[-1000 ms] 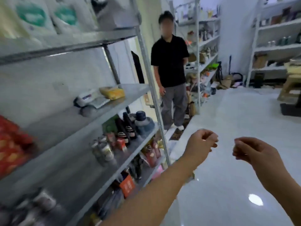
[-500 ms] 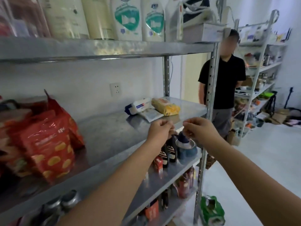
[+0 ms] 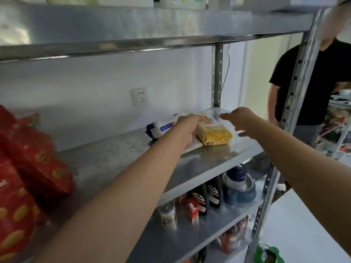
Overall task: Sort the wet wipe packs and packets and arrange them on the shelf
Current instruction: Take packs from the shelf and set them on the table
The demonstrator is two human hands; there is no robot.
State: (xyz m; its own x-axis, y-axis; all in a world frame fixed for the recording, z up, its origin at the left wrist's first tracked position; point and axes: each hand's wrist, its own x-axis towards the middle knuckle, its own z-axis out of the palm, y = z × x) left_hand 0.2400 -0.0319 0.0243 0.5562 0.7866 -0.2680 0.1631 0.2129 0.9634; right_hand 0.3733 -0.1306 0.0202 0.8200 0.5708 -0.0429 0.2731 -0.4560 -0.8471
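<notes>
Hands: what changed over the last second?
Both hands moved from mid-air forward onto the shelf. The left hand now lies against the yellow pack, beside the white-and-blue pack; whether it grips is unclear. The right hand has opened and hovers at the yellow pack's right. Both packs, the red bags and the person in black stayed put.

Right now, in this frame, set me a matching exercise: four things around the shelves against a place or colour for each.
1. yellow pack
2. snack bags
3. socket
4. dark bottles

A. red, left end of the shelf
B. one level lower
C. between left hand and right hand
D. on the wall

Pairs: 1-C, 2-A, 3-D, 4-B
</notes>
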